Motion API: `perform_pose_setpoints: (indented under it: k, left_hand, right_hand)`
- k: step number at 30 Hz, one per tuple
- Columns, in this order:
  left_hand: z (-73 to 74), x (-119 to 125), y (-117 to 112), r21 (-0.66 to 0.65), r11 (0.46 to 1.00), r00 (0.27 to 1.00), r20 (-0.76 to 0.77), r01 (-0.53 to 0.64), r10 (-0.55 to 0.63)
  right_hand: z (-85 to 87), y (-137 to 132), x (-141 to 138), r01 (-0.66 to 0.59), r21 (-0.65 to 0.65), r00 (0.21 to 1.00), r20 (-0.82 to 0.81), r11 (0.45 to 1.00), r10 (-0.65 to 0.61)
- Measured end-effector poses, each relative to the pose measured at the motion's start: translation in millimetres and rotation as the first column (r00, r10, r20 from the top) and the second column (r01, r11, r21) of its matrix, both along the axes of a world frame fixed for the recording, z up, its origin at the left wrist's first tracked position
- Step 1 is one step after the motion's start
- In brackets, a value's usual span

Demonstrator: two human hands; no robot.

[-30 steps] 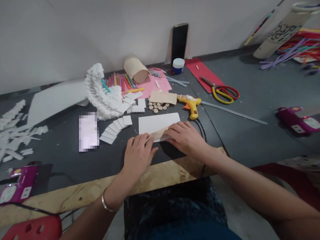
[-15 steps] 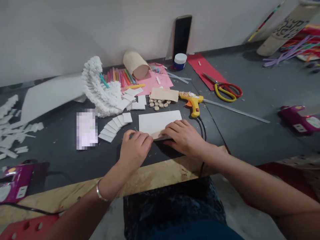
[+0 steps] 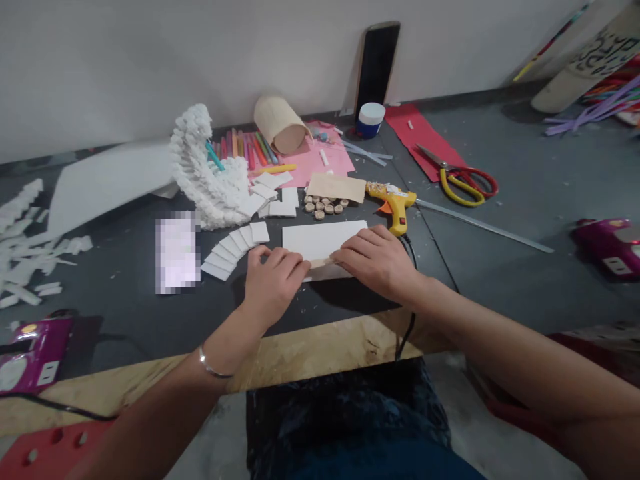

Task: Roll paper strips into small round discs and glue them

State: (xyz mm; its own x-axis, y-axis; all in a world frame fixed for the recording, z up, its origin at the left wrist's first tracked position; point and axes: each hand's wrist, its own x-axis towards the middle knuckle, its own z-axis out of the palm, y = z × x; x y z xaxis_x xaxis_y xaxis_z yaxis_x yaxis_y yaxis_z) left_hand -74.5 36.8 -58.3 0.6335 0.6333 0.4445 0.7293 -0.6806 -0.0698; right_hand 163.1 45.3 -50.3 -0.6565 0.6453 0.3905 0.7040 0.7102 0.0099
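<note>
A white foam sheet [image 3: 320, 238] lies flat on the dark table [image 3: 150, 320], with a tan paper strip [image 3: 320, 263] along its near edge. My left hand [image 3: 273, 287] has its fingers curled down onto the strip's left end. My right hand [image 3: 375, 261] lies fingers-down over the strip's right end and the sheet's near right corner. Both hands press on the strip.
A yellow glue gun [image 3: 395, 203] lies just past my right hand, its cord running to the table's near edge. Small wooden discs [image 3: 325, 205], white foam squares [image 3: 233, 250], a white feathered model [image 3: 205, 173], scissors [image 3: 463, 177], a metal ruler [image 3: 485, 227] and purple power strips [image 3: 610, 243] surround the sheet.
My left hand's fingers went from spread flat to curled on the strip's left end. My right hand stays pressed on the right end. The view shifted slightly.
</note>
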Motion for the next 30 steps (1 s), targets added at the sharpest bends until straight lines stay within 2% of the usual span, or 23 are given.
perform_pose_setpoints:
  k: [4,8,14,17,22,27,30]
  left_hand:
    - [-2.7,-2.7,-2.6,-0.014,1.000,0.999,-0.039,0.010,-0.011]
    - [-3.2,-5.2,-5.7,-0.057,0.998,1.000,-0.024,0.019,-0.021]
    - [0.4,-7.8,-5.5,-0.232,0.971,0.992,0.097,-0.056,0.080]
    - [0.4,-8.7,-4.3,-0.297,0.952,0.984,0.136,-0.072,0.117]
    - [0.4,-8.8,-3.0,-0.279,0.959,0.991,0.108,-0.050,0.083]
    - [2.9,-7.6,-4.4,-0.205,0.978,0.999,0.010,-0.028,0.031]
    - [3.5,-7.2,-5.1,-0.195,0.980,0.999,0.005,-0.033,0.034]
  right_hand:
    - [-9.1,-0.1,12.2,-0.038,-0.043,0.999,0.032,0.998,0.039]
    - [-13.9,0.6,16.7,-0.069,-0.083,0.997,-0.025,0.994,0.067]
    - [-17.6,7.2,22.2,-0.068,-0.254,0.984,-0.177,0.965,0.022]
    - [-19.4,11.5,29.3,-0.083,-0.296,0.974,-0.226,0.952,0.014]
    - [-17.3,13.1,35.0,-0.079,-0.293,0.967,-0.256,0.953,0.001]
    - [-14.0,9.8,28.8,-0.113,-0.267,0.962,-0.271,0.957,0.038]
    - [-13.7,9.8,27.5,-0.109,-0.255,0.967,-0.253,0.961,0.043]
